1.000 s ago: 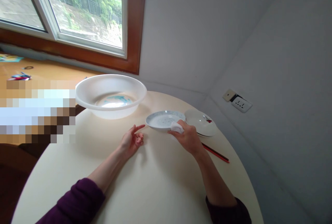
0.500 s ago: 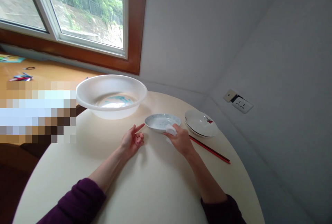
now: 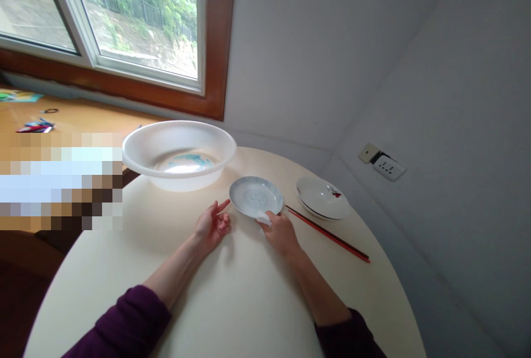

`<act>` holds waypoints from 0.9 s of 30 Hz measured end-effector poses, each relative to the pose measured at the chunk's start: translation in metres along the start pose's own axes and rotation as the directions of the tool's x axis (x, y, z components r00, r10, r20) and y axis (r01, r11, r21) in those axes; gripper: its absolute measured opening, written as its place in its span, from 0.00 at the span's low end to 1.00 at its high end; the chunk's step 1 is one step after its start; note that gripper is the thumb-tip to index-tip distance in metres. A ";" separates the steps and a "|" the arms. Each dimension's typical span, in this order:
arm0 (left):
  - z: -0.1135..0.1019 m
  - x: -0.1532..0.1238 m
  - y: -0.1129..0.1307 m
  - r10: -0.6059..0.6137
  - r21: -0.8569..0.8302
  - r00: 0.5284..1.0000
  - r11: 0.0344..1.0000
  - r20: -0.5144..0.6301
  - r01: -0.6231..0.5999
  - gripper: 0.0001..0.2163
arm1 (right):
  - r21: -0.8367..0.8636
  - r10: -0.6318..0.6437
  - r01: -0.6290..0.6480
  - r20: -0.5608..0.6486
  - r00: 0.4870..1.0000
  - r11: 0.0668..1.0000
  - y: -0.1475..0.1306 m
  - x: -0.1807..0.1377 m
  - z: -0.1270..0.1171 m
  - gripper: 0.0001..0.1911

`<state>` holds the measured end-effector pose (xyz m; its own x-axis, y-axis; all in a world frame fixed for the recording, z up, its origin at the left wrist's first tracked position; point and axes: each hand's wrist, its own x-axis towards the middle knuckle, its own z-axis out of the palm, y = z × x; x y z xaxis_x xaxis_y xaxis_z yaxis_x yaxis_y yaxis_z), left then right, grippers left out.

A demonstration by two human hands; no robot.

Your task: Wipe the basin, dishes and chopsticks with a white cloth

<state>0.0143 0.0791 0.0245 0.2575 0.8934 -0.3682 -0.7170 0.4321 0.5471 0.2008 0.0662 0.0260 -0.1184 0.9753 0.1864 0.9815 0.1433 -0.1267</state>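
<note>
A pale plate [image 3: 256,196] with a grey-blue pattern is tilted toward me above the round table. At its near right rim my right hand [image 3: 282,233] is closed on a crumpled white tissue or cloth [image 3: 264,217], pinched against the plate's edge. My left hand [image 3: 213,226] is palm up at the plate's left side, with nothing in it. Its index finger reaches to the rim while the other fingers curl loosely apart. A red and dark pair of chopsticks [image 3: 327,233] lies right of my right hand, beside stacked white plates [image 3: 321,198] with a red motif.
A large translucent basin [image 3: 178,178] stands at the table's back left. The round cream table [image 3: 249,302] borders a wooden desk [image 3: 83,114] with small items, under a window. A wall socket [image 3: 389,167] is on the right wall.
My right hand has moved left along the rim with the tissue. The plate has tilted further toward me and shifted slightly left, uncovering the chopsticks' far ends. My left hand has barely moved.
</note>
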 end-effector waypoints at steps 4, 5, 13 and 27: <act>0.000 0.000 0.000 0.000 0.005 1.000 1.000 -0.004 0.000 0.18 | -0.092 0.037 -0.035 0.014 0.999 0.995 -0.001 0.004 0.002 0.12; 0.001 0.000 0.000 -0.001 0.005 1.000 1.000 -0.008 0.001 0.18 | -0.104 0.058 -0.056 0.017 0.998 0.993 0.000 0.006 0.003 0.12; 0.002 -0.002 0.001 0.005 -0.013 0.999 1.000 -0.038 -0.005 0.19 | -0.094 0.181 -0.182 -0.017 0.983 0.979 -0.002 0.053 0.018 0.14; 0.002 0.000 0.001 0.032 -0.014 0.999 0.999 -0.040 -0.033 0.20 | 0.071 0.099 -0.092 -0.112 0.989 0.993 -0.006 0.053 0.019 0.23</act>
<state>0.0153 0.0793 0.0268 0.2082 0.9011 -0.3803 -0.7342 0.4009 0.5479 0.1860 0.1208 0.0181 -0.0029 0.9598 0.2806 0.9751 0.0649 -0.2118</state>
